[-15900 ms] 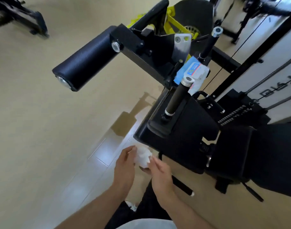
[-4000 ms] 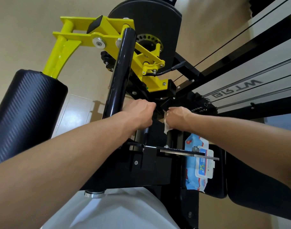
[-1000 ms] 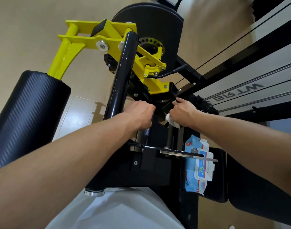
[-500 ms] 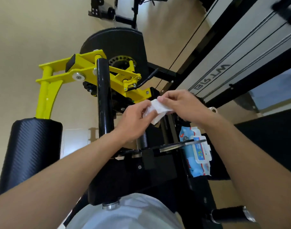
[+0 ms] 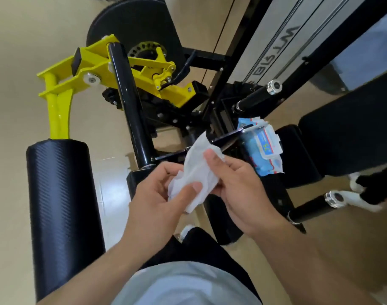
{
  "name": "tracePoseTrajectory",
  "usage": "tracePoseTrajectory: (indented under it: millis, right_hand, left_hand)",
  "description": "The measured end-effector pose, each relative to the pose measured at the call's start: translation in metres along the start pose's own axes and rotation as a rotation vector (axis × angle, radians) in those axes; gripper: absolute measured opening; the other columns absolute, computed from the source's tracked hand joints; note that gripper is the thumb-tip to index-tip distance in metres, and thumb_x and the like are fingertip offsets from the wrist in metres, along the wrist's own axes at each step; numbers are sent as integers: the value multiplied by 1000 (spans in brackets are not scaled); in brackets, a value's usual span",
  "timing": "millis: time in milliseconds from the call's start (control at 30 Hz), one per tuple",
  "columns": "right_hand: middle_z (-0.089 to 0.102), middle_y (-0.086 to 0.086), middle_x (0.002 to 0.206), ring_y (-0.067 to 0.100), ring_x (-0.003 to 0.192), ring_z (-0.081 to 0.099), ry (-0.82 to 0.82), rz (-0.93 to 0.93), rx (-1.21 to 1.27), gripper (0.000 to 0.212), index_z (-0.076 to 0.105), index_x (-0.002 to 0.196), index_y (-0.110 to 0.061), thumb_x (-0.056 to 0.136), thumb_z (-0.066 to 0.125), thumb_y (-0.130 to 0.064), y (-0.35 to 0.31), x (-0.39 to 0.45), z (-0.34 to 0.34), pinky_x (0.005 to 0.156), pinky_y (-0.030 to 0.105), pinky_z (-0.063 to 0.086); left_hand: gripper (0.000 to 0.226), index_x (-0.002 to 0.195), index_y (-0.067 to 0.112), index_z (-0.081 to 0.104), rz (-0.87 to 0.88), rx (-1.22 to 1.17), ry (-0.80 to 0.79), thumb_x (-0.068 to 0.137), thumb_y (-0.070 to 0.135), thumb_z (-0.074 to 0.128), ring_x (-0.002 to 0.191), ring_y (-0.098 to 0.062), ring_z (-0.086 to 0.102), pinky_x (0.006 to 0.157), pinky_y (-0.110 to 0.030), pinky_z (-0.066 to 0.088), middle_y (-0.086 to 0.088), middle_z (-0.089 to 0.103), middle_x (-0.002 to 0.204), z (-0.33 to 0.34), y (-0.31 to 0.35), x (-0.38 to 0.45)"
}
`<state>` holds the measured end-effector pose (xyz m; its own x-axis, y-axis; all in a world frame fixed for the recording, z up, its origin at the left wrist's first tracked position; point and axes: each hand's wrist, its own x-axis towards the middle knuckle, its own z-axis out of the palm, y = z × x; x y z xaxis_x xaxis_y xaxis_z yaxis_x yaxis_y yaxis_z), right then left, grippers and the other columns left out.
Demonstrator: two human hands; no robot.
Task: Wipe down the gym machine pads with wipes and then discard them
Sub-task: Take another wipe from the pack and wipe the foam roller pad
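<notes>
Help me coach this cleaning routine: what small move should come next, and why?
Probably refold the wipe to a flat face, then press it onto the black roller pad. Both the left hand and the right hand hold the wipe crumpled between them, off the machine, and the pad sits just left.

So the wipe [image 5: 195,172] is sitting dead center between both hands, with the left hand [image 5: 157,199] gripping it from 7 o'clock and the right hand [image 5: 238,186] holding it from 4 o'clock. The roller pad [image 5: 62,208] is lying off at 9 o'clock, well apart from the hands, and the pivot arm [image 5: 113,73] is standing up behind it around 11. The wipes pack [image 5: 263,148] is sitting on the machine at 2 o'clock just beside the right hand, with the seat pad [image 5: 333,137] lying further out at 3.
</notes>
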<state>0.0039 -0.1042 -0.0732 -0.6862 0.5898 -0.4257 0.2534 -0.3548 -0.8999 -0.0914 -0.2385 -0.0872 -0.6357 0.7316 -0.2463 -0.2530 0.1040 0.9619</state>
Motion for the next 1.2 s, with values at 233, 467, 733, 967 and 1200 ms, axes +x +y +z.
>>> tracePoseTrajectory:
  millis: [233,467,733,967,1200]
  right_hand:
    - [75,21,112,34,104,74,-44,202,237,47,75,112,-4,91,67,-44,66,-59,-21,79,33,62]
    - [74,15,122,25,116,70,1,579,458,44,64,131,-2,92,71,-23,169,-110,-84,106,38,51]
    - [73,20,109,31,89,72,502,583,141,11,68,96,-6,93,74,-14,274,-90,-148,73,40,62]
    - [68,7,132,22,124,61,799,44,-335,31,70,126,-7,97,68,-18,318,10,-176,92,5,38]
    - [46,-10,150,-6,148,20,300,-361,-1025,33,74,126,-18,105,52,-31,416,-4,-166,121,13,18]
  left_hand:
    - [23,84,23,72,-124,18,27,89,45,65,71,-18,68,61,-26,54,-8,73,84,26,-51,-58]
    - [35,88,23,79,-322,129,-42,103,42,54,70,-8,71,62,-15,51,4,77,81,74,-146,-108]
    - [34,128,46,56,-402,448,-156,96,43,66,112,0,61,96,-22,50,25,63,122,110,-246,-160]
    - [59,155,38,29,-43,1003,-545,102,44,54,121,4,44,96,3,21,22,33,156,75,-284,-101]
    - [72,162,37,5,267,1314,-829,104,45,47,153,-8,15,124,-26,17,15,4,169,29,-311,-28]
